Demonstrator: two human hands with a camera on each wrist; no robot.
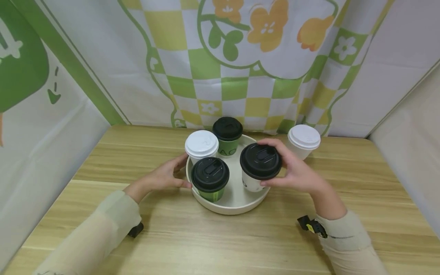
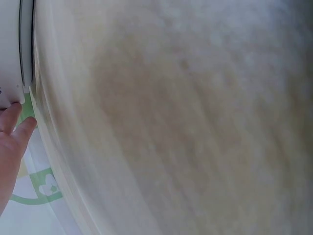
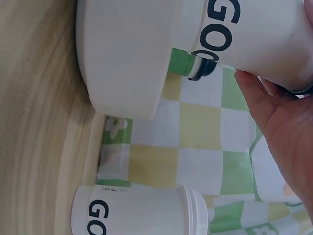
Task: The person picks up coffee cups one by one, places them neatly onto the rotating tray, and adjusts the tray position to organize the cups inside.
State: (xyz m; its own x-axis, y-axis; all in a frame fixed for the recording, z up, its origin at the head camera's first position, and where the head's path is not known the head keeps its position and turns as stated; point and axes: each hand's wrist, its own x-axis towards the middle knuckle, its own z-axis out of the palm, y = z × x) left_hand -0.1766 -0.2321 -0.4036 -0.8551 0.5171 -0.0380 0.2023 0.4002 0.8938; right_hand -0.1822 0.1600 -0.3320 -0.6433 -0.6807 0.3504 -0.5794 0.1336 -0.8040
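Observation:
My right hand (image 1: 297,172) grips a white paper cup with a black lid (image 1: 260,162) over the right part of a round cream tray (image 1: 237,210). Dark letters show on this cup in the right wrist view; the tray wall hides its base. At the tray's left edge, my left hand (image 1: 163,177) rests with thumb and fingers spread against the rim. On the tray stand a green cup with a black lid (image 1: 210,179) in front, a white-lidded cup (image 1: 202,144) behind it and another black-lidded green cup (image 1: 227,133) at the back.
A white cup with a white lid (image 1: 304,139) stands on the wooden table (image 1: 206,240), behind my right hand and outside the tray. A checkered cloth (image 1: 233,88) hangs along the back edge. Pale fabric walls stand left and right.

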